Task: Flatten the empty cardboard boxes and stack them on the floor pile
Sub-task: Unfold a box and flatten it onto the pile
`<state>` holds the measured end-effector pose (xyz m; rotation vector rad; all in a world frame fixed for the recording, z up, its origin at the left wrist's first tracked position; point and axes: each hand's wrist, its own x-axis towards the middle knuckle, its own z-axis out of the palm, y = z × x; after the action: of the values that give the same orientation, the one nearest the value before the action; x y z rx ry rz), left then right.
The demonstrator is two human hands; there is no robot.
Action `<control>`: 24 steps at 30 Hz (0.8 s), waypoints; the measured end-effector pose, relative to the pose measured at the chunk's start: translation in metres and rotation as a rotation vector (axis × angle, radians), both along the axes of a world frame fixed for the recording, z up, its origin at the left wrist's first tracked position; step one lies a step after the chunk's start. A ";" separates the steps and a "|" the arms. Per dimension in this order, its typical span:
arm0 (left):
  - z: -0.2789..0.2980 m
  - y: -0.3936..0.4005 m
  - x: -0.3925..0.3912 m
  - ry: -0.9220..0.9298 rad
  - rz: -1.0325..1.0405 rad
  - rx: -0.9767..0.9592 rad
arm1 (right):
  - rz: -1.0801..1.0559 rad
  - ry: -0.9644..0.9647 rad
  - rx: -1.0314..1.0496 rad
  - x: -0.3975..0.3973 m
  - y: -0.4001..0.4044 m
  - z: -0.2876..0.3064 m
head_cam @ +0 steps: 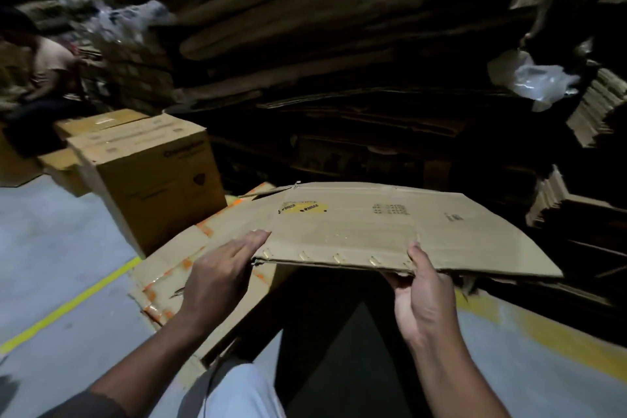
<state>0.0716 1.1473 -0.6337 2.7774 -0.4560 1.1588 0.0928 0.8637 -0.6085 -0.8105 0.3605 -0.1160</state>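
Wall of stacked flattened cardboard (305, 44): dark, fills the upper half of the view, sheets lying edge-on in layers; a crumpled clear plastic bag (532, 78) is lodged at its right.

Floor (51, 248): grey, with a yellow painted line (68, 305) running diagonally at left and a broader yellow band at right.

Upright box (152, 180): brown, still assembled, standing on the floor at left, dark printing on its side; more boxes sit behind it.

Floor pile (176, 268): flattened sheets with orange tape patches, lying beside the upright box, below and to the left of the held sheet.

Flattened box (390, 227): brown corrugated board, collapsed flat, held roughly level in mid-air above the floor pile. Yellow label near its upper left, faint printed marks at centre and right. A row of metal staples runs along the near edge; that edge is frayed at the right.

Left hand (220, 278): palm down, fingers straight, fingertips resting on the near left corner of the flattened box.

Right hand (424, 295): grips the near edge, thumb on top, fingers curled underneath.
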 end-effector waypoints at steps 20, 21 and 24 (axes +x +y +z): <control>-0.201 0.105 0.115 0.439 0.546 -2.305 | 0.378 0.587 0.276 0.102 0.302 -0.209; -0.222 0.102 0.119 0.448 0.568 -2.289 | 0.413 0.628 0.269 0.100 0.303 -0.224; -0.257 0.118 0.127 0.415 0.724 -2.187 | 0.438 0.717 0.388 0.093 0.287 -0.239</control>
<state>0.1984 1.2653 -0.8910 0.9236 1.1863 0.3140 0.1860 1.1505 -0.8478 -0.5045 0.8383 0.6538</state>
